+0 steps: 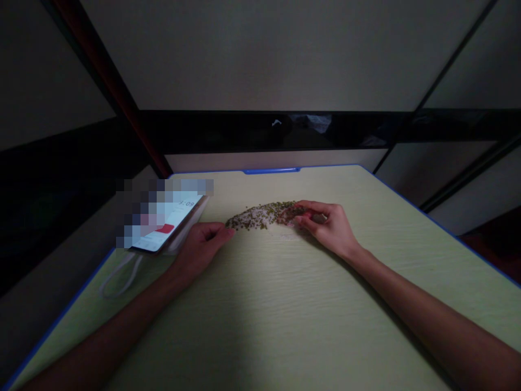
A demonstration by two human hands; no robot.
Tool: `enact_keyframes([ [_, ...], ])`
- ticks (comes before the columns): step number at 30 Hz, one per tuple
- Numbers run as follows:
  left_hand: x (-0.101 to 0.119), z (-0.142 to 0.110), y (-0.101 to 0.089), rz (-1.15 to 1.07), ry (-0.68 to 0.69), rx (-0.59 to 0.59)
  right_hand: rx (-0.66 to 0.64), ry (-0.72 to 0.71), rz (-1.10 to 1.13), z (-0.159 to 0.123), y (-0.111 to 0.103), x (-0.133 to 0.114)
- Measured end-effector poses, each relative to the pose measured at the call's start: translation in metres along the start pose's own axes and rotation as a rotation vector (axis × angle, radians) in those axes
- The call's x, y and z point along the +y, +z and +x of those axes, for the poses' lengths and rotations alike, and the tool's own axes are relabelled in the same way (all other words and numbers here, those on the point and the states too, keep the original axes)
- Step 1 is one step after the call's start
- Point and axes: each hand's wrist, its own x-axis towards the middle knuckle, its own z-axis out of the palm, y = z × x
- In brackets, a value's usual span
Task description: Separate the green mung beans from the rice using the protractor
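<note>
A low, long pile of mixed small grains [258, 216] lies on the table, with green and white pieces through its left and middle parts. Reddish grains [288, 216] sit at its right end. My left hand [207, 241] rests at the pile's left tip, thumb and forefinger brought together; anything between them is too small to make out. At the right end, my right hand [325, 222] curves around the reddish grains. Its thumb and forefinger are apart, and its other fingers are partly hidden.
A lit phone [166, 217] leans on a pale support [189, 228] at the left, just beyond my left hand. A white cable loop [122, 277] hangs below it. The pale table [252, 304] has a blue edge, and a panelled cabinet [252, 60] stands behind it.
</note>
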Motion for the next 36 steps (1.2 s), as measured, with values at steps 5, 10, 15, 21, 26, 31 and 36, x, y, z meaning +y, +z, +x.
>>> enact_keyframes([
  [5,-0.0003,0.0013,-0.0001,0.007,0.0,-0.007,0.013,0.0,0.001,0.0003,0.0006,0.0031],
  [10,-0.0022,0.001,-0.0006,0.005,-0.015,-0.014,0.016,-0.043,-0.012,0.0016,0.0022,0.0046],
  [15,-0.0037,0.0,0.0007,0.008,-0.023,-0.016,0.018,-0.091,-0.045,0.0024,0.0021,0.0015],
  [21,-0.0014,0.0006,-0.0001,0.037,-0.008,-0.012,0.015,-0.09,-0.039,0.0027,0.0025,0.001],
  [26,-0.0017,0.0011,-0.0002,0.031,-0.02,-0.011,0.014,-0.07,-0.029,0.0013,0.0019,0.0035],
  [31,-0.0008,0.0006,0.0,0.015,-0.012,-0.006,-0.004,-0.055,-0.015,0.0,0.0007,0.0011],
  [36,0.0008,-0.0004,-0.0001,0.02,-0.016,-0.003,-0.015,-0.062,-0.023,-0.0002,0.0002,-0.0005],
])
